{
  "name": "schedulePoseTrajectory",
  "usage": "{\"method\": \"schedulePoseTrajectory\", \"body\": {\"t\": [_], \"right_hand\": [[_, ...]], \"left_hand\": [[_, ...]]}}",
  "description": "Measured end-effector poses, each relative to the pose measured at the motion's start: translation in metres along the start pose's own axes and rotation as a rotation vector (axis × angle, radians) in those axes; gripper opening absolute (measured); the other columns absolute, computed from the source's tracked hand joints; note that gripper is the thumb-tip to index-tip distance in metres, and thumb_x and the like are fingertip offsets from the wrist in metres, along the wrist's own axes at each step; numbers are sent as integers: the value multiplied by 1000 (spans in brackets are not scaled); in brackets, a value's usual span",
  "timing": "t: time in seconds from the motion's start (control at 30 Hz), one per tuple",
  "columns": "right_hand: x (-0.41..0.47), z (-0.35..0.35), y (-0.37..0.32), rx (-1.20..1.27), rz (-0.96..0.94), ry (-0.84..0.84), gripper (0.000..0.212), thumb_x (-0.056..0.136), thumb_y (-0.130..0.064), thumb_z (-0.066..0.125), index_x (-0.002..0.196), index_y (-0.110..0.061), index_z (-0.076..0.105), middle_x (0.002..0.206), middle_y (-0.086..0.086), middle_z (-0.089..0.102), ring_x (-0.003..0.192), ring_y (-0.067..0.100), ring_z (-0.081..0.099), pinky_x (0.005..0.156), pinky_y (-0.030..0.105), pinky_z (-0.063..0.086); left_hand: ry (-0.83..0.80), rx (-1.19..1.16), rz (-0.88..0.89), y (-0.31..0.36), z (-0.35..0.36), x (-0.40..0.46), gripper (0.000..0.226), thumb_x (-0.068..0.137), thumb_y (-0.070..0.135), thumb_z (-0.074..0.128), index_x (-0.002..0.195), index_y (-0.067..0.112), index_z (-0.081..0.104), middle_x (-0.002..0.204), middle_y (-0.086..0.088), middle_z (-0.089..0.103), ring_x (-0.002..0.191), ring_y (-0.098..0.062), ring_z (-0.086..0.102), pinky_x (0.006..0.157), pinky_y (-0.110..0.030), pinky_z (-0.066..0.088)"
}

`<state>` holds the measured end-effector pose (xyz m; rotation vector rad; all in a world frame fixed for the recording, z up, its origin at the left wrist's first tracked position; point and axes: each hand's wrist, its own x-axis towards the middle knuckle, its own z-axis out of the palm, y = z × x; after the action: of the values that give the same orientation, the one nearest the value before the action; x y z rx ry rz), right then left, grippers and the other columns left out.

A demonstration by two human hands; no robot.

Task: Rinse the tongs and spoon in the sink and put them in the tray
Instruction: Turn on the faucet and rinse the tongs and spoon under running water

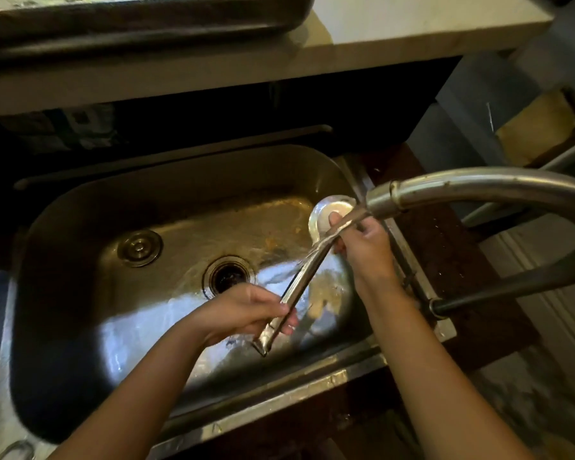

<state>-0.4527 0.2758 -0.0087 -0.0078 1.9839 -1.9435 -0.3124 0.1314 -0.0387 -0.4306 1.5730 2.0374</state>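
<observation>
Over the right half of the steel sink (80, 227) I hold metal tongs (299, 280) slanted under the faucet's stream. My left hand (246, 310) grips their hinged lower end. My right hand (362, 244) holds the upper tip end beside the faucet head (382, 202), with the thumb on a round shiny spoon bowl or tong head (322, 214). Water runs along the tongs and splashes down into the basin. A large metal tray (146, 24) sits on the counter at the top left, only partly in view.
The curved faucet spout (495, 184) arches in from the right, over a dark lever (512, 287). The drain (229, 275) and a loose round stopper (139, 249) lie in the basin. A pale counter (412, 24) runs along the top.
</observation>
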Motion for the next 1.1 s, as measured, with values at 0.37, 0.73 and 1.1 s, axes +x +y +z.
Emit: {"method": "schedulePoseTrajectory", "body": {"t": [0.37, 0.73, 1.1], "right_hand": [[18, -6, -3, 94, 72, 7, 3, 78, -21, 70, 76, -20, 68, 63, -7, 72, 77, 17, 65, 78, 37, 52], [1, -8, -1, 251, 304, -257, 23, 97, -21, 39, 102, -13, 60, 116, 13, 63, 117, 26, 55, 93, 40, 46], [-13, 9, -1, -94, 339, -64, 17, 83, -33, 65, 89, -19, 56, 97, 6, 65, 96, 25, 65, 75, 31, 54]], "left_hand": [[-52, -56, -5, -10, 1, -16, 18, 82, 18, 60, 95, 14, 71, 92, -5, 76, 88, -15, 71, 77, -23, 57], [124, -4, 118, 0, 18, -3, 9, 90, 10, 51, 95, 11, 59, 69, -6, 58, 49, -8, 51, 50, -19, 45], [808, 848, 266, -32, 40, -6, 57, 85, 20, 58, 137, 30, 36, 109, -4, 62, 94, -21, 59, 75, -29, 48]]}}
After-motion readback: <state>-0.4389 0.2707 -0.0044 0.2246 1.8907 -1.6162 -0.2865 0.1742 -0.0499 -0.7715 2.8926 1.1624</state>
